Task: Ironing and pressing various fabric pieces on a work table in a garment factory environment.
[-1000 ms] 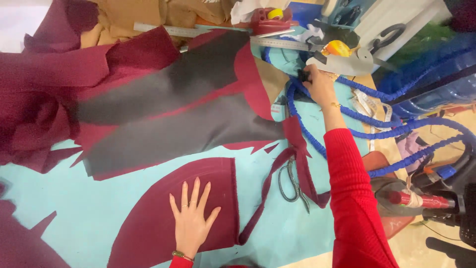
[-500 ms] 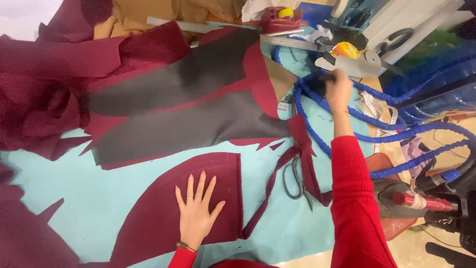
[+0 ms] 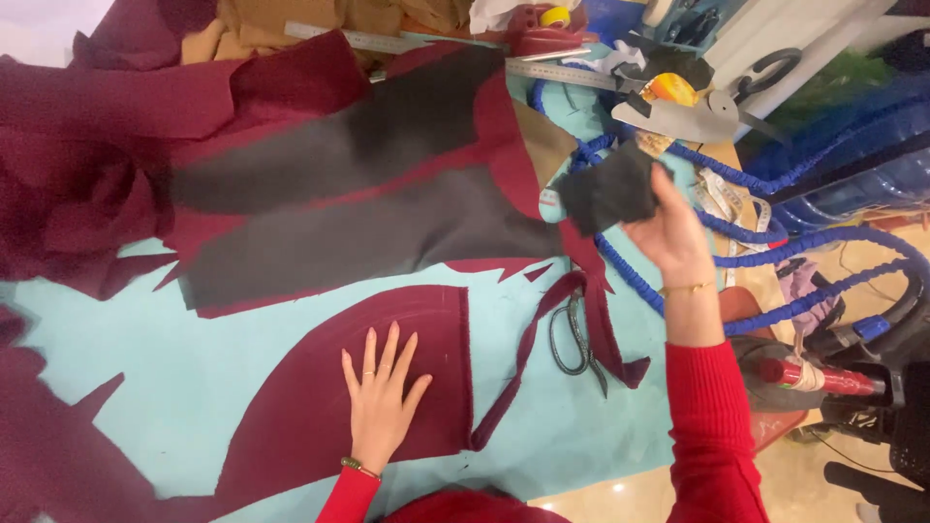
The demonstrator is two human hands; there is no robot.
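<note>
Left hand (image 3: 381, 402) flat, fingers spread, on maroon panel (image 3: 320, 407) over turquoise surface (image 3: 145, 358), right hand (image 3: 668, 232) raised, pinching dark scrap (image 3: 608, 190) above blue hose (image 3: 678, 300), scissors (image 3: 573, 334) lying between the hands, grey pieces (image 3: 368, 232) beyond.

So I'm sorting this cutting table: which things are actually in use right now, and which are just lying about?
In use:
- left hand pressed flat on the curved maroon fabric piece
- right hand holding a small dark grey fabric scrap

Lying about:
- metal scissors
- blue coiled hose
- steel ruler
- long dark grey fabric panels
</note>
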